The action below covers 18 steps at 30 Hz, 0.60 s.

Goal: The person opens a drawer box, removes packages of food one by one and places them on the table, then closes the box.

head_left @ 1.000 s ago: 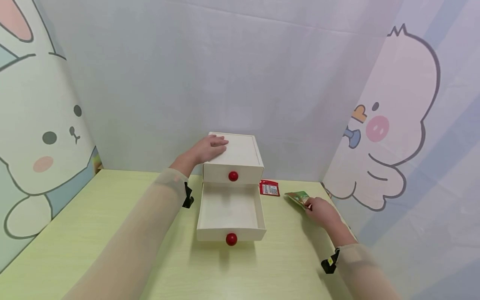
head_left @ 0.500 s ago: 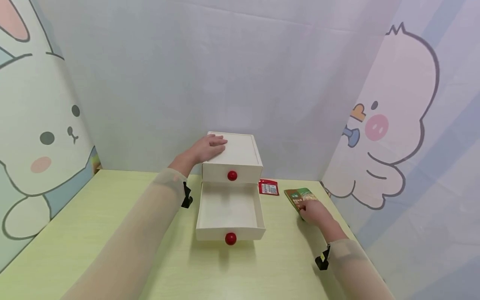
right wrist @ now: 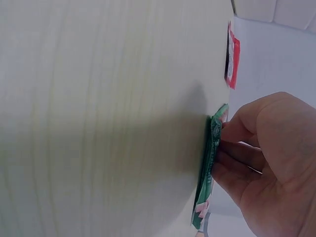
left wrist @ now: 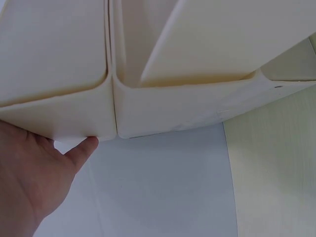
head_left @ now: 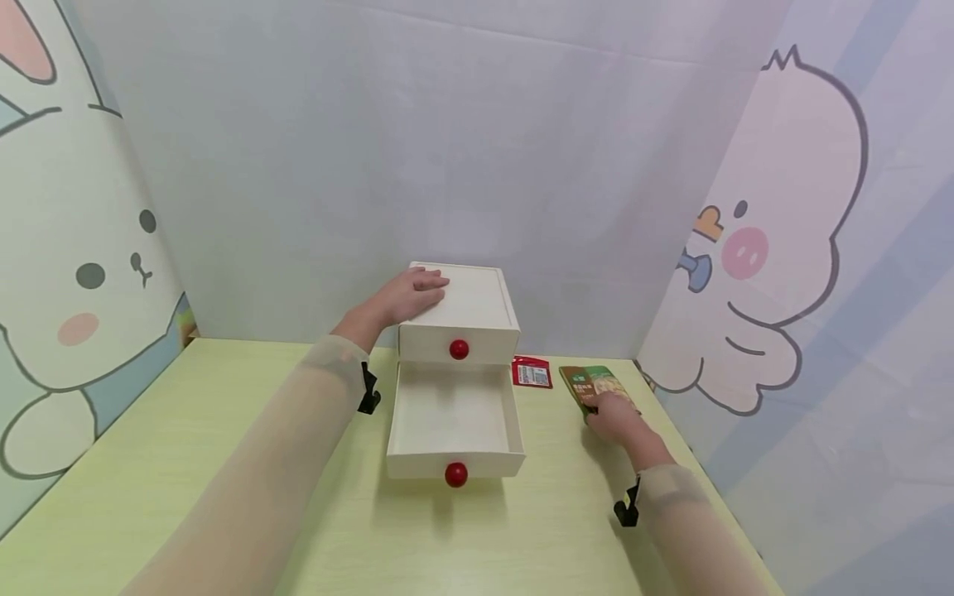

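My left hand (head_left: 407, 296) rests on the top of a small white drawer cabinet (head_left: 477, 300), fingers laid across its left part. In the left wrist view the thumb (left wrist: 84, 149) touches the cabinet wall. The lower drawer (head_left: 456, 414) is pulled out, showing a bare floor and a red knob (head_left: 456, 474); the upper drawer (head_left: 426, 343) is closed. To the right, my right hand (head_left: 617, 420) holds a flat green-and-brown packet (head_left: 589, 382) by its near edge, low at the tabletop. In the right wrist view thumb and curled fingers meet the packet (right wrist: 210, 163); some fingertips are hidden.
A red packet (head_left: 532, 372) with a white label lies beside the cabinet's right side. The pale yellow-green table (head_left: 224, 430) ends at a grey curtain (head_left: 298, 165) behind, with printed cartoon animals on both sides.
The green-and-brown packet has gone from tilted to flat at the tabletop, its printed face now up. My right hand has moved slightly left with it. The left hand stays on the cabinet.
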Each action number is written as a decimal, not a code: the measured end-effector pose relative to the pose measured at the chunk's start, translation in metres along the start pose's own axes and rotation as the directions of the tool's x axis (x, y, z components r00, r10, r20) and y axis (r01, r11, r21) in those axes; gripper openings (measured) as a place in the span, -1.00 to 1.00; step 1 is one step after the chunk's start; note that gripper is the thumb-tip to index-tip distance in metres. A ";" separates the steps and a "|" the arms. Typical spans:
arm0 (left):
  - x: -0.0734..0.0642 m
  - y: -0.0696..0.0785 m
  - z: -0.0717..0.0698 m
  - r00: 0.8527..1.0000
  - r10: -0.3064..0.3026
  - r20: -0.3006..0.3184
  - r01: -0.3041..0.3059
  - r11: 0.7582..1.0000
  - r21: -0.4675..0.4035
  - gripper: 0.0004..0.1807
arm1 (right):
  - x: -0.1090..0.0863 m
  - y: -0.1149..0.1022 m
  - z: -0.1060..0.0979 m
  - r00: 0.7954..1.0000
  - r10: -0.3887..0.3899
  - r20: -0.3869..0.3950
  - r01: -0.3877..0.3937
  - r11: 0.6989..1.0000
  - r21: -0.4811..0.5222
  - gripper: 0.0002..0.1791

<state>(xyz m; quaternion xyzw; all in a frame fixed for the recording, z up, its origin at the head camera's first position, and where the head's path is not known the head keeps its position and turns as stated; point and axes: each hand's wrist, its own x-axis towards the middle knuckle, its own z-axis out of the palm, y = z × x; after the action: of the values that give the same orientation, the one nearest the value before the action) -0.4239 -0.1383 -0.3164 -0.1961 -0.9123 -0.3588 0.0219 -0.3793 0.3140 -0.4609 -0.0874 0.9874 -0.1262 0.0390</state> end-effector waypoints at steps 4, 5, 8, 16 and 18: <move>0.000 0.000 0.000 1.000 -0.006 -0.002 0.006 1.000 0.000 -0.41 | 0.006 -0.004 0.002 1.000 0.013 0.008 -0.013 1.000 0.020 -0.40; 0.000 0.000 -0.001 1.000 -0.009 -0.002 0.009 1.000 0.000 -0.41 | 0.007 -0.005 0.002 1.000 0.014 0.012 -0.015 1.000 0.022 -0.39; 0.000 0.001 0.000 1.000 -0.014 -0.004 0.014 1.000 0.004 -0.41 | 0.011 -0.008 0.002 1.000 0.017 0.023 -0.017 1.000 0.017 -0.38; 0.000 0.001 0.000 1.000 -0.015 -0.004 0.015 1.000 0.012 -0.41 | 0.020 -0.013 0.005 0.998 0.037 0.041 -0.039 0.999 0.034 -0.32; 0.000 0.001 0.000 1.000 -0.017 -0.004 0.017 1.000 0.013 -0.41 | 0.022 -0.014 0.006 0.999 0.036 0.040 -0.037 0.999 0.030 -0.31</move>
<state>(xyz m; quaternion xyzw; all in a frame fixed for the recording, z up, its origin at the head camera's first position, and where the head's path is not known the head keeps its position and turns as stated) -0.4233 -0.1372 -0.3158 -0.1877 -0.9162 -0.3534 0.0220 -0.3979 0.2949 -0.4644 -0.0714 0.9858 -0.1390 0.0621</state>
